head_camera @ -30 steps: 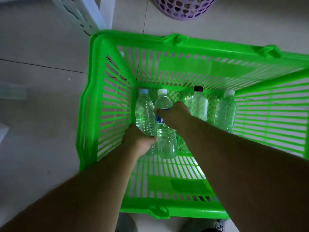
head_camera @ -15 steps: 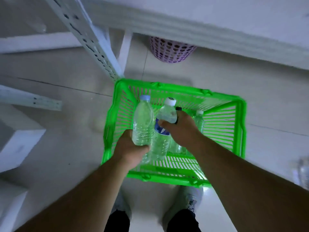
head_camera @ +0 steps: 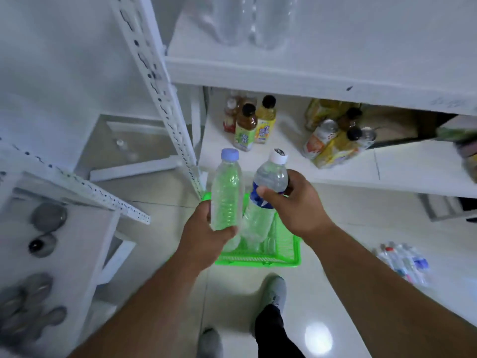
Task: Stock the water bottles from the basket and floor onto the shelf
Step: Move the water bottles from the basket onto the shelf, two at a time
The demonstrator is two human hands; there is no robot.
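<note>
My left hand grips a clear water bottle with a pale blue cap near its base, held upright. My right hand holds a second water bottle with a white cap and blue label around its upper body. Both bottles are raised above the green basket, which stands on the floor below my hands and is mostly hidden by them. The white shelf runs across the top, with clear bottles standing blurred on its board. More water bottles lie on the floor at the right.
Juice and tea bottles and a yellow multipack stand on the lower shelf board. A perforated white upright rises left of the basket. Metal lids rest on a white unit at the left. My feet are just behind the basket.
Both hands have lifted their bottles out of the basket and well above it. My view has risen, so the basket looks smaller and the shelf boards have come into sight.
</note>
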